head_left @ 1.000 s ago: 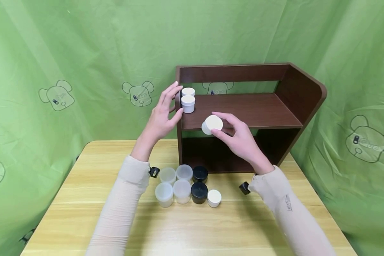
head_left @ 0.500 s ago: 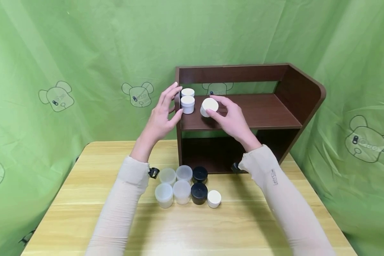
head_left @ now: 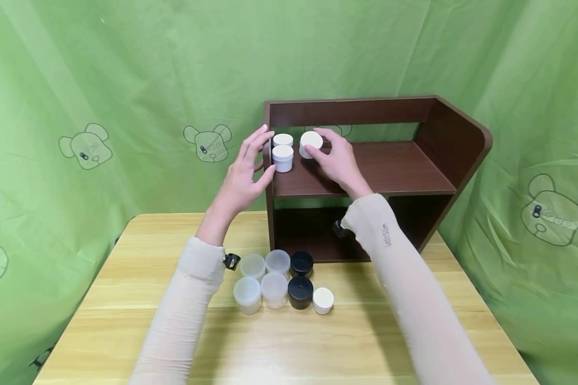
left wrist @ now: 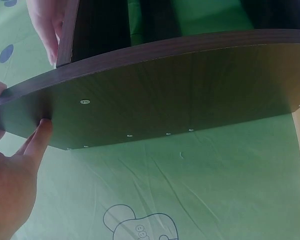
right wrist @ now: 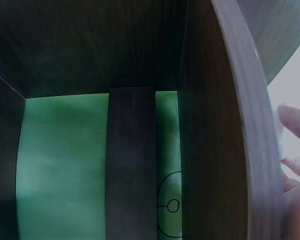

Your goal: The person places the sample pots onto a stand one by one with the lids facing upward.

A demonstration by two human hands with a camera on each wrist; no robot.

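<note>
A pale wooden desk (head_left: 125, 321) fills the lower half of the head view, and green cloth printed with cartoon bears (head_left: 84, 143) hangs behind it and at both sides. At the centre right of the frame a dark brown shelf unit (head_left: 457, 155) stands on the desk's far edge. Near the lower centre sit four translucent jars (head_left: 262, 275), two black-lidded jars (head_left: 301, 278) and one white jar (head_left: 322, 300), close together.

The left hand (head_left: 243, 174) rests on the shelf unit's left side panel, fingers (head_left: 255, 141) straight and slightly spread, thumb at the front edge. Just inside that panel two white jars (head_left: 282, 151) stand one behind the other on the upper board. The right hand (head_left: 334, 158) grips a third white jar (head_left: 310, 144), fingers curled over its lid, just right of that pair and near the back of the board.

A second ago this jar was out in front of the shelf's front edge, tilted toward the camera; now it is over the board, deeper in. The left hand has not shifted.
</note>
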